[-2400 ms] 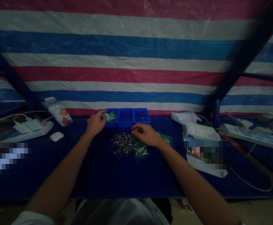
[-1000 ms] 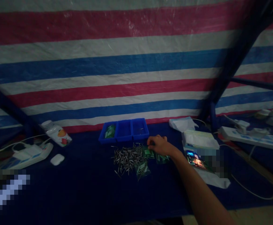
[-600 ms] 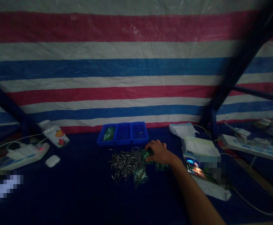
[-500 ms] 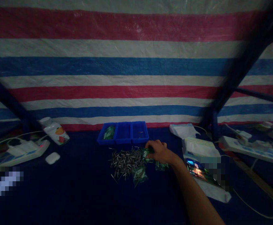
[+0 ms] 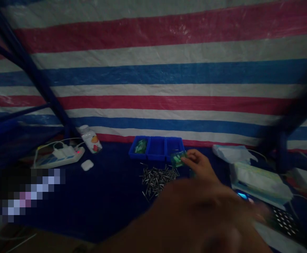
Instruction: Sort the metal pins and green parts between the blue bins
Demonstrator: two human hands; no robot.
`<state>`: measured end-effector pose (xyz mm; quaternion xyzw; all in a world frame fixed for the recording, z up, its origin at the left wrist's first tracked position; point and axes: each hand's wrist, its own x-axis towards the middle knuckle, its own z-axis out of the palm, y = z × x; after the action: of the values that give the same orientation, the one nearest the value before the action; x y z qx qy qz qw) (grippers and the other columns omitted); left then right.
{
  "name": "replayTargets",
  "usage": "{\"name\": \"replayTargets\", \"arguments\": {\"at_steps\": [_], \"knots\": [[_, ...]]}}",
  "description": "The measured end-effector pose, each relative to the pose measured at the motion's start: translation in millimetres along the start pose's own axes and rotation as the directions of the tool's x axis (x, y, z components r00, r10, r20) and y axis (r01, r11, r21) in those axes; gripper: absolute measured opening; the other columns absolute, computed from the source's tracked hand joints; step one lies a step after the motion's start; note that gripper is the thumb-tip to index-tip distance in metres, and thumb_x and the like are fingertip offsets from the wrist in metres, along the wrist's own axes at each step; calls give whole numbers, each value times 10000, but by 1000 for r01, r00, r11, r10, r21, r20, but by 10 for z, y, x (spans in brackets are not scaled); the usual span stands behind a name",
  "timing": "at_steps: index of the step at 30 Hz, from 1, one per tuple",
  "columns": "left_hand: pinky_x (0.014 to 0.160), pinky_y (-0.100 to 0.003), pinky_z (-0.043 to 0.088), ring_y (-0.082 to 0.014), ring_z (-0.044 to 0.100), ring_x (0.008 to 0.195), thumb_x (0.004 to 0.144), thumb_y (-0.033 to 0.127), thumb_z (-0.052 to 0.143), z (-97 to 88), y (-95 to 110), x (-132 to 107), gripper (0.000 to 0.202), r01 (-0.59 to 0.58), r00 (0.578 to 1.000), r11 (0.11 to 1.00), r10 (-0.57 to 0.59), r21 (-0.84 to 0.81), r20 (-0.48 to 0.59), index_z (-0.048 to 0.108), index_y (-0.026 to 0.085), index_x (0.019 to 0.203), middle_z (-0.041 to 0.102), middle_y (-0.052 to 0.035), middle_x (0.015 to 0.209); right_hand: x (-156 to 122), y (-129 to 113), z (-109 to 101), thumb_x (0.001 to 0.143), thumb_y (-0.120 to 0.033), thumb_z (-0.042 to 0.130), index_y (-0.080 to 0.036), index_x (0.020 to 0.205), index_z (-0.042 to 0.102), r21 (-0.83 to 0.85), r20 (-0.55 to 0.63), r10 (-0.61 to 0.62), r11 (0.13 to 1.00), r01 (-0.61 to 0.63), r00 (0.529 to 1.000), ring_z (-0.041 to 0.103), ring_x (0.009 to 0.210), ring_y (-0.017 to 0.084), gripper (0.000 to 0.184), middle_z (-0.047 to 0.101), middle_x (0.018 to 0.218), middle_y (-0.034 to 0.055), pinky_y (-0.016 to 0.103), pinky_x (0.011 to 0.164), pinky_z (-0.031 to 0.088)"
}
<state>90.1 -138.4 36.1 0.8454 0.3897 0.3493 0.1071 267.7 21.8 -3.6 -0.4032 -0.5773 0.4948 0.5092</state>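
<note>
My right hand (image 5: 198,163) pinches a small clear-and-green plastic bag (image 5: 177,159) between thumb and fingers. It holds the bag over the front edge of the rightmost of three joined blue bins (image 5: 157,157). Several similar green bags (image 5: 140,146) lie in the left bin. Just in front of the bins is a loose pile of slim metal pins (image 5: 155,180). Large and blurred, my left hand (image 5: 208,207) reaches across the foreground toward the right, close to the camera. Its fingers are smeared, and it hides part of the pile and my right forearm.
At left are a white bottle (image 5: 92,140), a white case (image 5: 87,165) and a power strip (image 5: 61,158). To the right lie a tissue pack (image 5: 260,181) and a partly covered lit phone (image 5: 242,195). Striped sheeting (image 5: 153,73) hangs behind the blue-covered table.
My right hand has lifted a green bag from beside the pile up to the right bin. My left hand has come into view, and the camera has turned right.
</note>
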Motion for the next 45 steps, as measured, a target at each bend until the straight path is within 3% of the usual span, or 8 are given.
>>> {"name": "replayTargets", "arguments": {"at_steps": [5,10,16,21,26,35,41,45], "knots": [[719,-455,526,-264,625,885,794,376,678,-105,-865,756,605,378,875,911,-409,-165,-258,504,243,1358,625,-118,1205,-36,15,197,645,-407,782,-215,800,546,109,-130,38,994,-23,991,577,637,151,341,630,677,-12,294,637,442],[679,-338,494,-192,634,756,818,392,636,137,-1126,689,300,431,886,808,-462,-401,22,687,179,1024,708,-63,876,-89,38,393,618,-405,802,-202,796,572,154,-163,43,988,-18,986,571,595,127,355,629,623,-32,267,605,433],[629,-287,462,-174,607,679,839,416,594,-13,-1373,618,268,430,835,819,-521,-380,-177,662,162,784,667,-22,709,-130,-133,181,731,-426,700,-220,1032,608,-171,59,-15,985,25,998,668,828,196,377,711,982,66,350,737,502],[641,-285,476,-194,642,690,773,419,645,-442,-1917,660,488,488,769,823,-563,-291,-302,584,135,1165,687,-18,722,-310,-309,-331,798,-299,619,-221,1085,668,-874,175,116,476,100,978,595,1102,315,302,671,1161,101,502,919,414],[675,-295,467,-195,646,704,810,329,611,-574,-2284,664,609,635,747,772,-614,4,-254,351,115,1317,676,-11,752,-459,-238,-542,745,-266,653,-252,1284,588,-980,167,332,160,119,929,515,1199,373,543,604,1304,114,571,936,330],[823,-417,472,-327,630,1025,861,406,557,-467,-2196,692,265,543,775,590,-626,598,-86,655,219,1020,702,-101,1039,-365,-136,-485,798,-214,579,-261,1236,613,-976,175,344,186,116,923,543,1187,342,442,620,1272,121,538,948,307],[811,-424,486,-329,607,1014,882,379,523,-455,-2090,714,269,556,811,589,-541,587,-225,733,213,903,671,-116,1086,-301,-135,-491,814,-159,543,-240,1147,656,-941,183,277,327,87,943,592,1136,314,361,665,1186,98,514,955,366],[848,-377,478,-248,608,948,887,363,548,-385,-1878,636,245,474,865,818,-364,325,-345,699,188,967,662,-96,1037,-179,-251,-406,814,-163,553,-225,1043,692,-787,258,103,600,147,961,643,995,240,275,701,1068,84,404,902,452]]}}
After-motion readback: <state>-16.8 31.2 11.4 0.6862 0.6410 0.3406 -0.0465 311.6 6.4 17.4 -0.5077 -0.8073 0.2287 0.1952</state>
